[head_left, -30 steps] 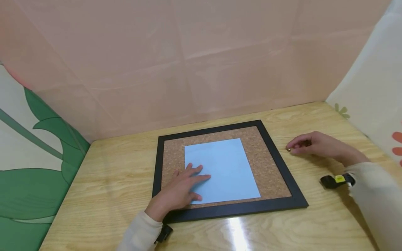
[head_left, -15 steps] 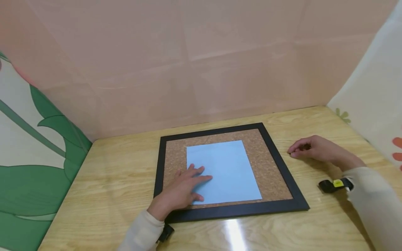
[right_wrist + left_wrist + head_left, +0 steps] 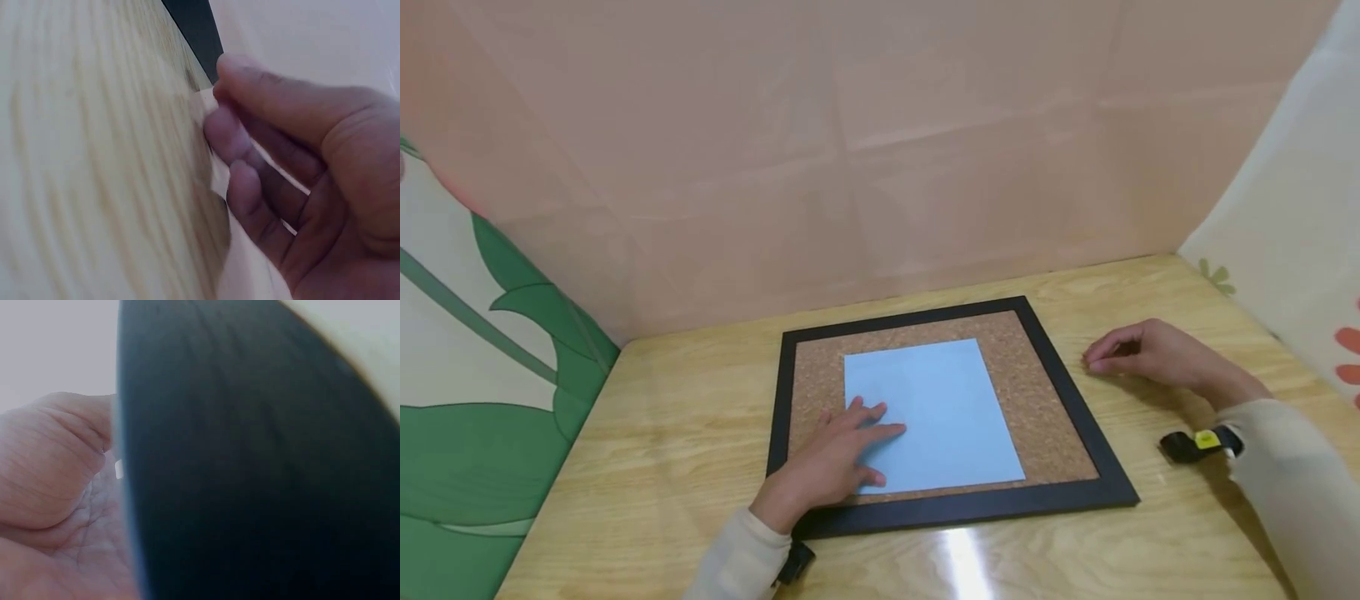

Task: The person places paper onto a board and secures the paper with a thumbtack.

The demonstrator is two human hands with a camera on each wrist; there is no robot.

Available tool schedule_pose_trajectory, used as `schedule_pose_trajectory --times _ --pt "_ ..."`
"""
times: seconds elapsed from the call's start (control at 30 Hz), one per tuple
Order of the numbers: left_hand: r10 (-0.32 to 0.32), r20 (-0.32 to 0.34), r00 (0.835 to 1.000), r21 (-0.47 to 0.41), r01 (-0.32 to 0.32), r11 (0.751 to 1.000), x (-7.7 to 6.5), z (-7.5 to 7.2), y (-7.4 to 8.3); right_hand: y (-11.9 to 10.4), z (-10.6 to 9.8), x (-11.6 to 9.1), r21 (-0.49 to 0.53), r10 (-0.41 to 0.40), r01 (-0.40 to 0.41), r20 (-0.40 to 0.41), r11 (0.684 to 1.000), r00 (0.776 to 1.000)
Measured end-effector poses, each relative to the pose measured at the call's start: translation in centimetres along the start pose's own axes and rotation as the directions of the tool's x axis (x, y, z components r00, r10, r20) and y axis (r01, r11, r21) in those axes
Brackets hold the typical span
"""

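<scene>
A light blue sheet of paper [image 3: 943, 408] lies on a cork board [image 3: 1037, 400] with a black frame [image 3: 970, 503]. Spread over the paper's lower left is my left hand [image 3: 827, 458], its fingers fairly straight and resting on the sheet. Right of the board, my right hand [image 3: 1157, 354] is low over the table, thumb and forefinger tips together. They pinch a small gold-coloured piece, now almost wholly hidden by the fingertips. In the right wrist view, the thumb and curled fingers [image 3: 247, 187] show beside the wood, with no piece visible between them.
The wooden table [image 3: 685, 433] carries the board. A pinkish sheet [image 3: 880, 167] hangs behind it, with patterned panels at left and right. A large dark blurred shape [image 3: 250, 456] blocks most of the left wrist view beside the palm.
My right fingertips have come together over the gold-coloured piece, which was plainly visible a second ago. The left hand keeps its place on the paper. The head view shifts slightly.
</scene>
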State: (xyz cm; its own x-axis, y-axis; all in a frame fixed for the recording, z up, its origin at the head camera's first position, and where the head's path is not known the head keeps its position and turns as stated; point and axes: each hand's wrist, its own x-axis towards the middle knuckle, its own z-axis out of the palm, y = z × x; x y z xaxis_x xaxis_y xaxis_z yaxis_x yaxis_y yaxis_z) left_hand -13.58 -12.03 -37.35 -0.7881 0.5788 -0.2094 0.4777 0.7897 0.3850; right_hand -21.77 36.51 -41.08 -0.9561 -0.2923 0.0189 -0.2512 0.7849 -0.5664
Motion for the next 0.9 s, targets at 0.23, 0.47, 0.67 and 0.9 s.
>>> schedule_pose_trajectory --times 0.23,0.47,0.67,0.9 --pt "0.012 -0.003 1.000 0.020 -0.012 1.000 0.03 0.08 -0.07 -0.01 0.14 0.08 0.024 -0.069 0.069 -0.016 0.997 0.997" --pt "0.015 -0.004 1.000 0.025 -0.015 1.000 -0.03 0.02 -0.07 -0.30 0.23 0.18 0.044 -0.058 0.057 0.016 0.997 0.998" --pt "0.017 -0.005 1.000 0.020 -0.017 1.000 -0.10 0.07 -0.06 -0.59 0.21 0.36 0.134 -0.046 0.044 0.016 0.990 0.999" --pt "0.022 -0.005 1.000 0.036 -0.022 0.999 -0.05 0.23 -0.18 -0.74 0.21 0.40 0.056 -0.069 0.070 -0.021 0.996 0.997"
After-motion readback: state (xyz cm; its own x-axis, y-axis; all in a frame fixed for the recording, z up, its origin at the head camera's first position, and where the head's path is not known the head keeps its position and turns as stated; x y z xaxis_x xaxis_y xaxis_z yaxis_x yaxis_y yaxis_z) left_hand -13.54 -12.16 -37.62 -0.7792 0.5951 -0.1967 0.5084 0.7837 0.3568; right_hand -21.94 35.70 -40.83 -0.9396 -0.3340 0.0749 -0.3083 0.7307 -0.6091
